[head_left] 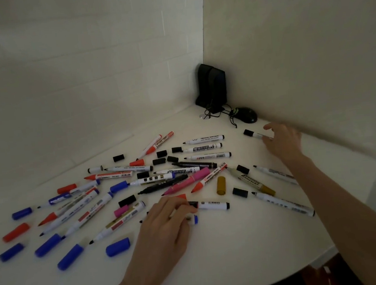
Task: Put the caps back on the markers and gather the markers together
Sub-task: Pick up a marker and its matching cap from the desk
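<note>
Markers point(153, 179) lie loose; left grip point(167, 223) clamps blue-ended marker point(194, 219), right grip point(283, 142) pinches black-capped marker point(254, 133).

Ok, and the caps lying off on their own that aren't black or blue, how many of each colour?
Red caps: 3
Pink cap: 1
Gold cap: 1
Total: 5
A red piece behind the left hand is too hidden to count.

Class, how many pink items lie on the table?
2: a pink marker just beyond the left hand, and a pink cap to the left of that hand. More may be hidden.
</note>
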